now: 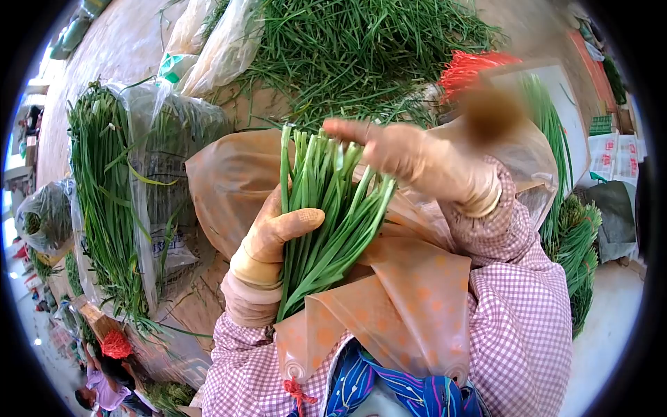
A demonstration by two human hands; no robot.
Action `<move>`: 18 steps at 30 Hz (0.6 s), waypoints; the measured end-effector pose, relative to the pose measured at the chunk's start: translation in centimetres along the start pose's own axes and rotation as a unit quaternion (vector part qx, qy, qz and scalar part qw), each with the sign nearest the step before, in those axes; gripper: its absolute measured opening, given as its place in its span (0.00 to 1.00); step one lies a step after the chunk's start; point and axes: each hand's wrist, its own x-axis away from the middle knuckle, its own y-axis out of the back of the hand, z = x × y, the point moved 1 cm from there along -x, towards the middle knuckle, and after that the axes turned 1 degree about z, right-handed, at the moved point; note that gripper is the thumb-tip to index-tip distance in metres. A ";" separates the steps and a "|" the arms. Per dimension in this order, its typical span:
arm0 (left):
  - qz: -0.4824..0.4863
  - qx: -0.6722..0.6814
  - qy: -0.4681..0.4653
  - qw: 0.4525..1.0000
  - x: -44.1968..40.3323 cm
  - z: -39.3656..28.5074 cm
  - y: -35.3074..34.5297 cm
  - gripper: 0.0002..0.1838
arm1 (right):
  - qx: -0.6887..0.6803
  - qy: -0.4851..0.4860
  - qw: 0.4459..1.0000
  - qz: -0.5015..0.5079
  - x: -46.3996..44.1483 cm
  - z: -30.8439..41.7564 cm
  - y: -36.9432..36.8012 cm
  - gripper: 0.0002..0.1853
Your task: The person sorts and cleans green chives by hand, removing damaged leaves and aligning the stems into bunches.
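My left hand [281,233], in a pale glove, is wrapped round a bunch of garlic chives [326,229], thumb across the front. The stalk ends point up and away from me, and the leaves hang down over my lap. At the top of the bunch is my gloved right hand [399,153], a little blurred. Its index finger stretches left across the stalk ends, while the other fingers are partly hidden. A translucent brown plastic apron [410,299] covers my lap beneath the bunch.
A large heap of loose greens [361,48] lies ahead. Plastic-wrapped greens [104,201] stand at left. Red ties [476,66] lie at upper right, near a blurred brown round shape [493,115]. Tied bunches [577,243] lie at right. Another person [108,386] is at lower left.
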 end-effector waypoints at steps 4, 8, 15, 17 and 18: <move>0.014 0.004 0.001 1.000 0.3 -0.5 -0.3 0.40 | 0.067 -0.005 0.978 -0.195 -0.5 3.2 1.3 0.19; 0.022 0.038 0.001 0.999 0.3 -0.6 -0.6 0.38 | 0.180 0.065 0.976 -0.108 -0.2 3.9 -0.5 0.16; 0.004 -0.011 -0.041 0.999 0.4 -0.7 -0.8 0.40 | 0.034 -0.070 0.993 -0.087 -1.3 1.5 -3.1 0.13; 0.001 -0.008 -0.045 0.999 0.3 -0.5 -0.6 0.40 | -0.018 -0.011 0.997 -0.071 -1.5 1.0 -3.4 0.10; -0.001 -0.006 -0.050 0.999 0.2 -0.5 -0.5 0.40 | -0.017 -0.012 0.997 -0.070 -1.5 0.8 -3.5 0.10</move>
